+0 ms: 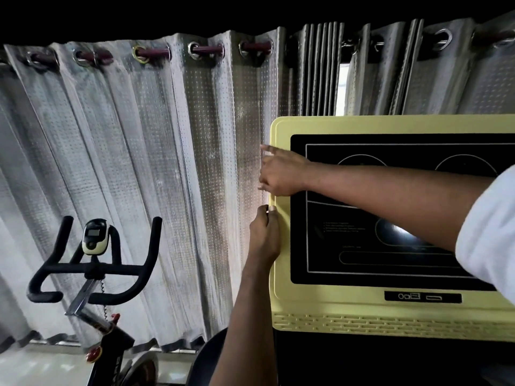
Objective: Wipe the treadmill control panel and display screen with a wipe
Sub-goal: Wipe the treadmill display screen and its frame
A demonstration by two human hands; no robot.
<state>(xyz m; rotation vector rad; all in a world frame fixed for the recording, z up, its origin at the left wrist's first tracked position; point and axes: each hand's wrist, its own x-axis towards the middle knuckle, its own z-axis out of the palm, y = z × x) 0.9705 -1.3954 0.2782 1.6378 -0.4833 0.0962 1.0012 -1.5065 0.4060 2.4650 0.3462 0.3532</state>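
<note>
The treadmill control panel (362,299) is pale yellow and fills the right half of the view. Its black display screen (348,240) carries thin white outlines and a glare spot. My left hand (264,235) comes up from below and clasps the panel's left edge, thumb on the front and fingers behind. My right hand (281,174) reaches across the screen from the right, fingers curled over the same edge just above the left hand. A thin pale strip shows at its fingertips; whether that is a wipe is unclear.
Grey eyelet curtains (153,162) hang close behind the panel. An exercise bike (94,263) with black handlebars and a small console stands at the lower left. A slot strip (422,297) and a ribbed grille sit below the screen.
</note>
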